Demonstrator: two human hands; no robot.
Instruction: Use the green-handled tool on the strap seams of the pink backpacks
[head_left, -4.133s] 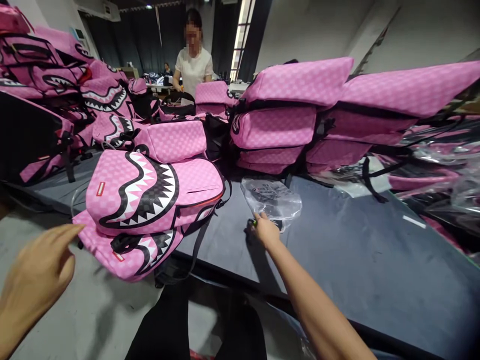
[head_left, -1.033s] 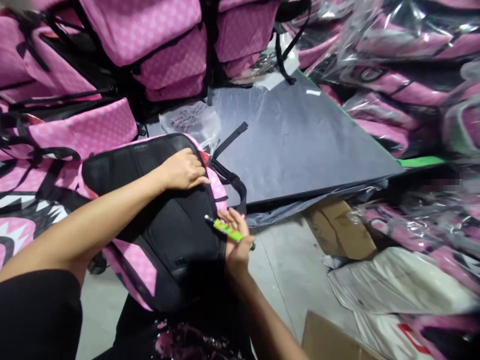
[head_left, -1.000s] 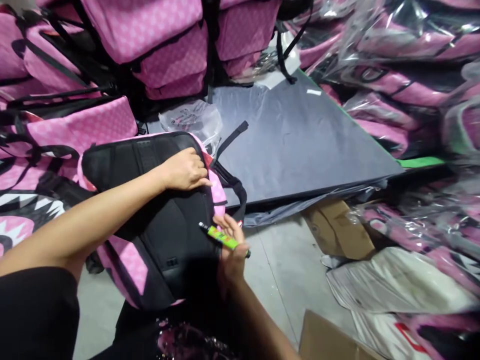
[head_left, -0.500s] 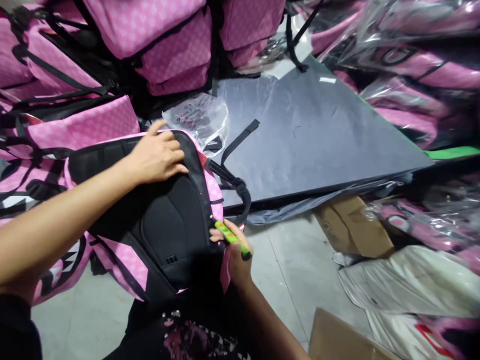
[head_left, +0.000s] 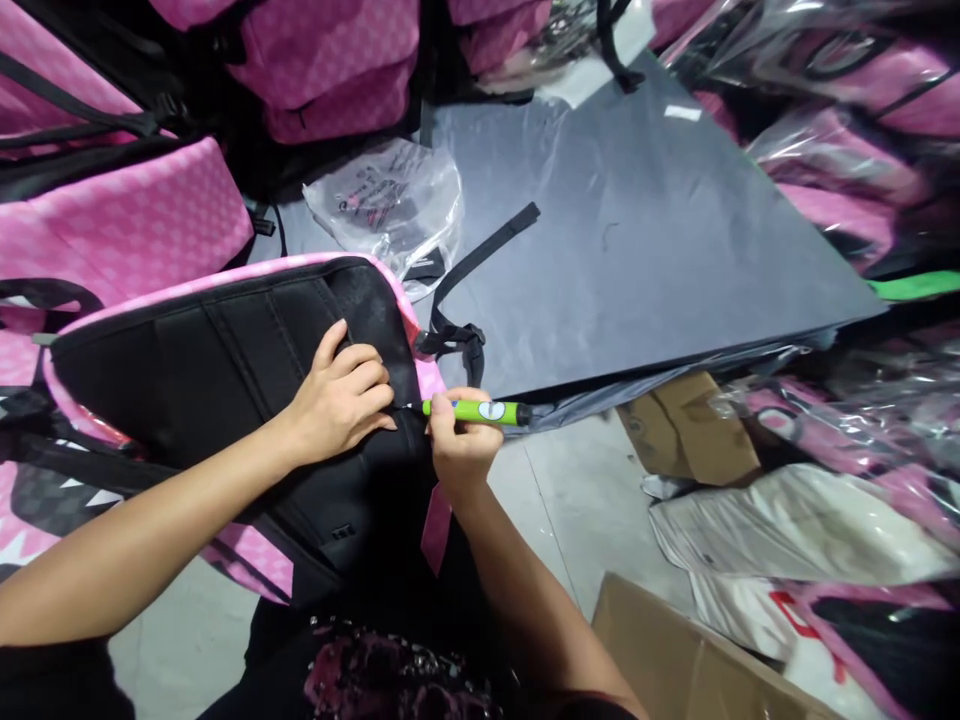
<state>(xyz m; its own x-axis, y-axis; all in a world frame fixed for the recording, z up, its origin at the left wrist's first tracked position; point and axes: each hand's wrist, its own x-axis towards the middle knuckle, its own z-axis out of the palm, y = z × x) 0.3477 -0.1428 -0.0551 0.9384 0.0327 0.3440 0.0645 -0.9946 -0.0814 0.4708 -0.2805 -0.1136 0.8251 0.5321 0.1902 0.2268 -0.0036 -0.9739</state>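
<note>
A pink and black backpack (head_left: 225,340) lies with its padded black back panel facing up, close to my body. My left hand (head_left: 341,400) rests on that panel, fingers spread and slightly bent, holding nothing. Pinched in my right hand (head_left: 465,445) is a bright green pen-shaped tool (head_left: 480,411) with a dark rear end. Its thin tip points left at the panel near my left fingertips; whether it touches the fabric I cannot tell. A black strap (head_left: 487,255) with a buckle extends from the bag's upper right edge onto the grey table.
The grey tabletop (head_left: 637,240) carries a crumpled clear plastic bag (head_left: 397,200). Pink backpacks (head_left: 330,70) are piled behind and to the left. Plastic-wrapped pink bags (head_left: 832,180) stack at the right. Cardboard boxes (head_left: 690,425) and a white sack (head_left: 787,530) lie on the floor.
My left hand has slid down and right across the back panel. My right hand has risen, and the green tool has turned from slanting to nearly level. The camera view has shifted.
</note>
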